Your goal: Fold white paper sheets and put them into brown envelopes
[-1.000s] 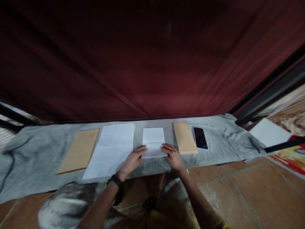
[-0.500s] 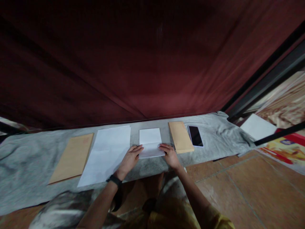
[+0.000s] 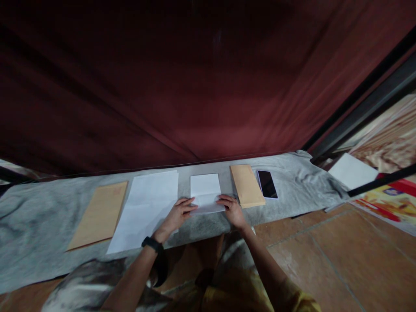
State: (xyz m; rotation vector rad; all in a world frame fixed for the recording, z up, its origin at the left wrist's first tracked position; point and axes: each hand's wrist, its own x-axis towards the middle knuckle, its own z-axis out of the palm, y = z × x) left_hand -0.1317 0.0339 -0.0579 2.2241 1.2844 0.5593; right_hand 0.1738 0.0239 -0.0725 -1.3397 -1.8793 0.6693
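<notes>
A white sheet of paper [image 3: 208, 204], creased across, lies in front of me, its near flap tilted up a little. By the flap's left edge, my left hand [image 3: 178, 214] grips the paper with fingers on top; the thumb is partly hidden. My right hand [image 3: 231, 210] holds the opposite edge, its fingertips on the paper. Left of my left hand lies a stack of larger white sheets [image 3: 147, 203]. Just beyond my right hand is a stack of brown envelopes [image 3: 247, 184].
More brown envelopes [image 3: 99, 212] lie at the far left on the grey cloth [image 3: 195, 232]. A phone [image 3: 267, 184] with a dark screen sits right of the envelopes. A dark red curtain [image 3: 195, 86] hangs behind, and a dark metal bar [image 3: 364, 104] slants at the right.
My left hand has shifted slightly at the paper's left edge, its wrist a little further left. My right hand and the paper look nearly the same.
</notes>
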